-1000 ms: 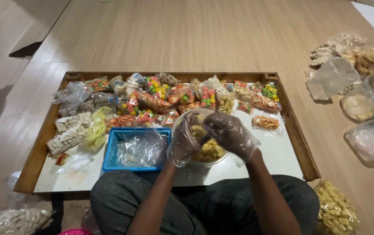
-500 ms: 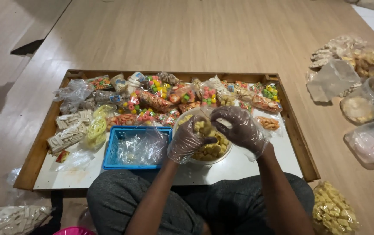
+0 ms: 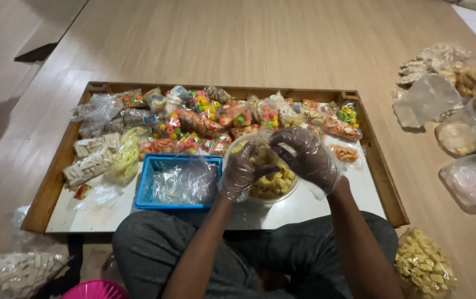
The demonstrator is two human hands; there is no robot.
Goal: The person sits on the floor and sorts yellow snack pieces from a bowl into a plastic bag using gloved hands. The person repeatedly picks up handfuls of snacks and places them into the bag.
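Both my hands wear loose clear plastic gloves and meet above a round bowl (image 3: pixel 260 200) of yellow puffed snacks on the low table (image 3: pixel 310 213). My left hand (image 3: pixel 242 173) pinches a small clear plastic bag (image 3: pixel 253 145) with a few yellow pieces in it. My right hand (image 3: pixel 306 158) curls over the bag's top from the right, fingers closed on it. The gloves hide much of the bag. A blue plastic basket (image 3: pixel 145 185) lined with clear plastic sits just left of the bowl.
Several packed bags of colourful snacks (image 3: pixel 216 119) fill the table's far half, with pale wafer packs (image 3: pixel 91 158) at the left. On the floor lie clear containers (image 3: pixel 471 130), a bag of yellow snacks (image 3: pixel 423 266) and a bag of white pieces (image 3: pixel 13 274).
My right hand rose over the bag, then came down closer to the left hand. The bag stays above the bowl.
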